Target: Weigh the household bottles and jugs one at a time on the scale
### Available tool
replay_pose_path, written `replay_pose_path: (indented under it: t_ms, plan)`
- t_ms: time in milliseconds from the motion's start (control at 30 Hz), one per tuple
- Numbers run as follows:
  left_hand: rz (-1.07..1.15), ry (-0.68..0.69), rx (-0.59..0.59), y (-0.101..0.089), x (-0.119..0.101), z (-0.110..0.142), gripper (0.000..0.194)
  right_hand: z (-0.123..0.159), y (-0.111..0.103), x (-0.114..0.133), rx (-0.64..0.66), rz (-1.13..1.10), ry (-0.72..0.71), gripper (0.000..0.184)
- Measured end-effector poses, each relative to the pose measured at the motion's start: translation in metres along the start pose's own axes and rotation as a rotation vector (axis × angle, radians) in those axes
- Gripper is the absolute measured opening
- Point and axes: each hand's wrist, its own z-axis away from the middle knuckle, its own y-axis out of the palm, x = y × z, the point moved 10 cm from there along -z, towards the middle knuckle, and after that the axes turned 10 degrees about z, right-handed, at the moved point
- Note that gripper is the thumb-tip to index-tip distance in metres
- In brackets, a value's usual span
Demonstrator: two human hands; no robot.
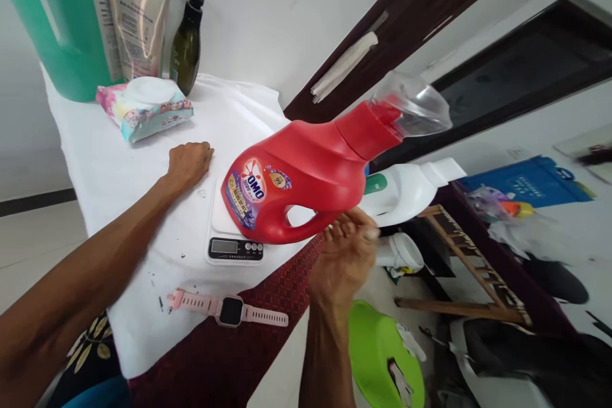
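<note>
We're seeing the hands apart. The left hand (189,162) is resting on the white cloth (115,172), fingers loosely curled; we're not seeing inside it, so we cannot tell if it is holding anything. It is probably steadying the body or the cloth. The right hand (342,258) is hovering under the shoulder of the red bottle (306,153), palm showing, fingers part bent and not wrapping the handle. We're not managing to tell whether its fingertips are touching the plastic; likely it is guarding the bottle against tipping.

The red bottle is sitting with its base over the platform of the kitchen scale (236,251), which is lying on the cloth. We're reading that as the scale bearing its weight, though the contact is hidden. Its label is facing us, and a clear cap (421,108) is covering the top. The scale's display is lying beyond the base edge, presumably so it is staying readable; we're making out no digits.

A white bottle (406,194) is showing partly behind the red one. The wipes pack (148,108) and dark pump bottle (186,51) are sitting near the wall, and a pink watch (231,311) is lying stretched out near the cloth's edge.
</note>
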Motion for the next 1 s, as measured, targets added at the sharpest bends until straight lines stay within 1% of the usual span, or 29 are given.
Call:
replay_pose_path:
  t_ms: [100, 133, 200, 267, 300, 367, 400, 533, 600, 700, 767, 833, 900, 1000]
  plan:
    - [-0.012, -0.01, -0.011, -0.004, -0.001, 0.0, 0.056, 0.011, 0.039, -0.004, 0.207, 0.005, 0.078, 0.046]
    - [-0.02, -0.018, -0.012, -0.005, -0.001, 0.0, 0.055, 0.013, 0.049, -0.006, 0.255, -0.005, 0.112, 0.047]
    - [-0.038, -0.034, -0.014, -0.007, -0.001, 0.0, 0.055, 0.015, 0.059, -0.009, 0.274, -0.045, 0.166, 0.052]
    - [-0.045, -0.042, -0.023, -0.01, 0.0, -0.001, 0.055, 0.013, 0.058, -0.009, 0.23, -0.099, 0.188, 0.054]
    - [-0.044, -0.046, -0.027, -0.011, 0.0, -0.001, 0.056, 0.011, 0.055, -0.009, 0.2, -0.122, 0.193, 0.054]
    - [-0.037, -0.055, -0.032, -0.012, 0.001, -0.001, 0.055, 0.007, 0.04, -0.008, 0.128, -0.148, 0.19, 0.054]
    - [-0.032, -0.059, -0.03, -0.012, 0.001, 0.0, 0.054, 0.005, 0.029, -0.008, 0.084, -0.15, 0.182, 0.054]
    - [-0.058, -0.06, -0.026, -0.013, 0.0, 0.002, 0.051, -0.007, -0.032, -0.01, -0.123, -0.065, 0.107, 0.057]
    - [-0.096, -0.06, -0.023, -0.013, -0.002, 0.002, 0.051, -0.015, -0.059, -0.017, -0.188, 0.011, 0.078, 0.057]
    - [-0.135, -0.064, -0.014, -0.012, -0.003, 0.002, 0.051, -0.025, -0.088, -0.035, -0.276, 0.098, 0.079, 0.054]
    - [-0.141, -0.068, -0.011, -0.011, -0.003, 0.002, 0.05, -0.03, -0.102, -0.05, -0.353, 0.113, 0.097, 0.054]
    - [-0.139, -0.071, -0.007, -0.011, -0.002, 0.002, 0.05, -0.033, -0.109, -0.065, -0.41, 0.115, 0.118, 0.055]
    - [-0.133, -0.066, -0.008, -0.012, -0.003, 0.001, 0.05, -0.036, -0.112, -0.077, -0.452, 0.114, 0.134, 0.055]
    - [-0.122, -0.058, -0.018, -0.012, -0.003, 0.0, 0.051, -0.041, -0.111, -0.088, -0.495, 0.139, 0.148, 0.056]
